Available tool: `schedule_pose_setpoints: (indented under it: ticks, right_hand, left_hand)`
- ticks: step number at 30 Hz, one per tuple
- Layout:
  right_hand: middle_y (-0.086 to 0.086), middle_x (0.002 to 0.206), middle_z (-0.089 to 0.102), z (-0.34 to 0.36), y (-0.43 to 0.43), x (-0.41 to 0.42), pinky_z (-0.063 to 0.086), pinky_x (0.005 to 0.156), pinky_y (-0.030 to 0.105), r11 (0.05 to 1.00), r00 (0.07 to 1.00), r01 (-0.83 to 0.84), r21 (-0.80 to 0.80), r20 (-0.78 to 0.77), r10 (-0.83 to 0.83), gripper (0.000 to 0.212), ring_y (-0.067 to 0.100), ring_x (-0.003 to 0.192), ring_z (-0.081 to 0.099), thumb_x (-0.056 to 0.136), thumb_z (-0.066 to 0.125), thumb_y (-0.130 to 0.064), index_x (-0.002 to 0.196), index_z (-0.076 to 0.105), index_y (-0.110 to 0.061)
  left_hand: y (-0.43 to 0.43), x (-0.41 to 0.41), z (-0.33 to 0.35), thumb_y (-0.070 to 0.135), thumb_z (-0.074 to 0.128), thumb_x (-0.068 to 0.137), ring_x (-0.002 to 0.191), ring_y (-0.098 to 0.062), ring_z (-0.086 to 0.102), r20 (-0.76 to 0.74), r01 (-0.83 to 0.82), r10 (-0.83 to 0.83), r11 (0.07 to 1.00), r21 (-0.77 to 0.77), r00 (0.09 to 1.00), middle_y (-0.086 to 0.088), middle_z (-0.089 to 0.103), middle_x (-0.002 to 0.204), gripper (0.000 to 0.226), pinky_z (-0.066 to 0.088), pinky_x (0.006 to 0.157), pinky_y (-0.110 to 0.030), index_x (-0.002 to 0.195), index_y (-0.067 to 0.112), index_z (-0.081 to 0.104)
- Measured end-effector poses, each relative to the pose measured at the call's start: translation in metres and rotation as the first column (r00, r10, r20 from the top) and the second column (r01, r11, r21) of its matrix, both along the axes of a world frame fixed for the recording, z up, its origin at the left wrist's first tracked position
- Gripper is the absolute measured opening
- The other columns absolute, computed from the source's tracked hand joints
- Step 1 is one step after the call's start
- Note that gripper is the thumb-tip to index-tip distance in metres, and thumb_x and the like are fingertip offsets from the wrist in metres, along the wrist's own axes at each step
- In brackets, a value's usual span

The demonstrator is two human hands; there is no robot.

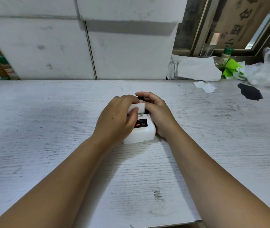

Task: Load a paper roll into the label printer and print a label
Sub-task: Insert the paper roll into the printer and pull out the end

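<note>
A small white label printer sits mid-table, its black panel showing a lit orange-red bar. A strip of white label paper sticks up from its top slot. My left hand pinches that paper between thumb and fingers and covers the printer's left side. My right hand wraps the printer's right side, its fingers curled over the black back edge. The paper roll itself is hidden.
The whitewashed wood table ends close to me at its front edge. White foam boxes wall off the back. At the back right lie paper scraps, a black patch, crumpled paper, a plastic bag and a green-capped bottle.
</note>
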State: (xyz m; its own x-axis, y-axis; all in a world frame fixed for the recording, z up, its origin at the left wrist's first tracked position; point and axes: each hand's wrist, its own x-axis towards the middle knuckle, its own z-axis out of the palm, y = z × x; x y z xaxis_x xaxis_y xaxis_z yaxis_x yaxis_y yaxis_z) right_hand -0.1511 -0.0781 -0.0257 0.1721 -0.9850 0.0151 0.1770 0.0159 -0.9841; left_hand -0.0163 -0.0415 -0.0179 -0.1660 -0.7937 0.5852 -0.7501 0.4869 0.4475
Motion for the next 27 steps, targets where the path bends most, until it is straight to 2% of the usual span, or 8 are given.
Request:
schedule_pose_setpoints:
  ticks: [4,10,14,16,18,22,25,27]
  right_hand:
    - [0.001,0.098,0.063,0.0,0.0,0.0,0.051,0.079,0.032,1.0,1.0,-0.003,0.003,0.002,0.003,0.023,0.017,0.086,0.063,0.091,0.053,-0.004,0.109,0.064,-0.015]
    - [0.009,0.107,0.064,-0.001,-0.001,0.0,0.051,0.08,0.035,1.0,1.0,0.0,0.011,-0.019,0.0,0.029,0.02,0.089,0.063,0.089,0.054,-0.003,0.115,0.062,-0.014]
    - [0.002,0.106,0.061,0.001,-0.002,-0.001,0.051,0.078,0.029,1.0,1.0,-0.017,0.005,-0.021,0.017,0.035,0.016,0.09,0.062,0.088,0.05,0.003,0.115,0.062,-0.017]
    - [0.002,0.109,0.059,0.001,-0.002,-0.001,0.05,0.077,0.028,0.999,0.999,-0.033,0.004,-0.017,0.033,0.037,0.016,0.091,0.061,0.087,0.05,0.004,0.115,0.061,-0.019]
    - [0.003,0.112,0.057,0.0,-0.002,-0.001,0.051,0.075,0.027,0.999,0.999,-0.047,0.007,-0.013,0.047,0.038,0.016,0.09,0.061,0.086,0.052,0.004,0.115,0.06,-0.02]
    - [0.0,0.11,0.057,-0.001,-0.001,-0.001,0.052,0.071,0.025,0.997,0.997,-0.073,0.015,0.004,0.073,0.038,0.014,0.087,0.062,0.089,0.052,0.002,0.118,0.059,-0.021]
    - [-0.001,0.11,0.056,-0.001,-0.001,-0.001,0.052,0.071,0.025,0.997,0.997,-0.078,0.009,0.024,0.078,0.035,0.014,0.088,0.062,0.092,0.052,-0.001,0.119,0.058,-0.021]
    - [-0.002,0.109,0.056,-0.001,0.0,-0.001,0.052,0.072,0.024,0.997,0.997,-0.072,0.003,0.028,0.072,0.034,0.013,0.088,0.061,0.093,0.051,0.0,0.118,0.058,-0.022]
  left_hand:
    - [0.0,-0.001,-0.001,0.025,0.04,0.09,0.082,-0.006,0.045,-0.101,-0.034,0.036,0.999,0.029,0.994,0.015,0.054,0.088,0.027,0.032,0.069,-0.003,0.105,0.016,0.061]
    - [-0.005,0.001,-0.005,0.023,0.035,0.092,0.092,-0.013,0.055,-0.221,-0.065,0.075,0.997,0.052,0.972,0.009,0.062,0.095,0.031,0.034,0.071,-0.011,0.105,0.014,0.061]
    - [-0.006,0.0,-0.006,0.022,0.033,0.097,0.097,-0.011,0.059,-0.465,-0.051,0.126,0.984,0.17,0.876,0.01,0.065,0.1,0.025,0.043,0.08,-0.023,0.103,0.02,0.057]
    - [-0.01,0.001,-0.007,0.017,0.033,0.1,0.1,-0.01,0.058,-0.574,-0.043,0.178,0.97,0.241,0.799,0.012,0.063,0.099,0.023,0.043,0.082,-0.017,0.099,0.022,0.056]
    - [-0.015,0.004,-0.009,0.016,0.035,0.099,0.101,-0.01,0.057,-0.596,-0.031,0.23,0.945,0.324,0.77,0.014,0.061,0.097,0.023,0.041,0.081,-0.015,0.102,0.021,0.058]
    - [-0.018,0.004,-0.013,0.024,0.039,0.099,0.104,-0.013,0.057,-0.635,0.111,0.277,0.859,0.5,0.721,0.007,0.063,0.107,0.026,0.045,0.086,-0.023,0.117,0.023,0.058]
    - [-0.017,0.006,-0.012,0.024,0.043,0.098,0.11,-0.019,0.059,-0.728,0.238,0.274,0.823,0.516,0.629,0.001,0.065,0.114,0.024,0.046,0.1,-0.04,0.115,0.027,0.059]
    - [-0.017,0.007,-0.012,0.022,0.046,0.097,0.115,-0.023,0.058,-0.759,0.294,0.267,0.806,0.514,0.594,-0.005,0.063,0.121,0.025,0.043,0.104,-0.046,0.117,0.027,0.059]
